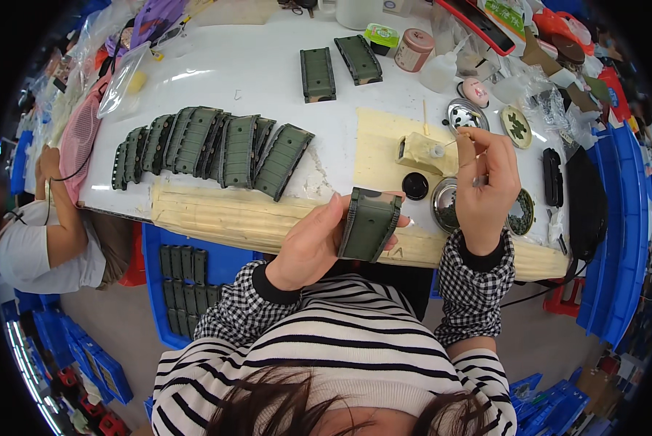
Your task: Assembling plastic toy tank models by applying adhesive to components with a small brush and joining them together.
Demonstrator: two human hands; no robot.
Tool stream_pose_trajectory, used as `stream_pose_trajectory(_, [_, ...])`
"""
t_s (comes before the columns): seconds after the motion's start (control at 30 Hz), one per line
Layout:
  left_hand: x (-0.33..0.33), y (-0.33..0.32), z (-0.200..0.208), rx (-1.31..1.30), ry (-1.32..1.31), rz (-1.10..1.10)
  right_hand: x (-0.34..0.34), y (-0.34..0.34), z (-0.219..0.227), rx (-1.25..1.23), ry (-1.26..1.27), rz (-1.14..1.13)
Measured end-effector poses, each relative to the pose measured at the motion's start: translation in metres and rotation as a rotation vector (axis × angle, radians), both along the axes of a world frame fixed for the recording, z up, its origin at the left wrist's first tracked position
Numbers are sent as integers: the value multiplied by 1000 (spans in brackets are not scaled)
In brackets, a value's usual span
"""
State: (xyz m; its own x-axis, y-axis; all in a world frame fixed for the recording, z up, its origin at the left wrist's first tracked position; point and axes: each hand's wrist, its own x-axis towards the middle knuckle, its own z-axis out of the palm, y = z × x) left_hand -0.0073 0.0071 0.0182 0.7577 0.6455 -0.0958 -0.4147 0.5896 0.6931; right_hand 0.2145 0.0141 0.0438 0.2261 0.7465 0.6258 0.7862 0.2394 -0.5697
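My left hand point(308, 243) is closed around a dark green, trough-shaped plastic part point(371, 227) with ribbed side edges, held up over the table's front edge. My right hand point(486, 178) pinches a thin stick point(451, 142) between thumb and fingertips. The stick's other end points at a small whitish pot point(437, 150) set in a tape-covered block point(416, 152); whether they touch I cannot tell. Below the block lies a round black lid point(415, 186). Beside my right hand are a metal dish point(444, 207) and another dish point(531, 211), both with small dark pieces.
Several similar green parts point(195, 142) stand in a row at left, two more point(317, 75) farther back. A metal dish point(465, 115), a pink jar point(414, 49) and a phone point(478, 25) are at back right. A blue bin point(151, 291) sits below. Another person point(57, 240) works at left.
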Motion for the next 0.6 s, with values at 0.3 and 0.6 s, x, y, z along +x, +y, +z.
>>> stream_pose_trajectory(0.3, [1,0,-1,67,89,6,6,2,-6,-61,-6,16])
stream_pose_trajectory(0.6, [-1,2,-5,49,1,0,3,1,-4,-7,-18,49])
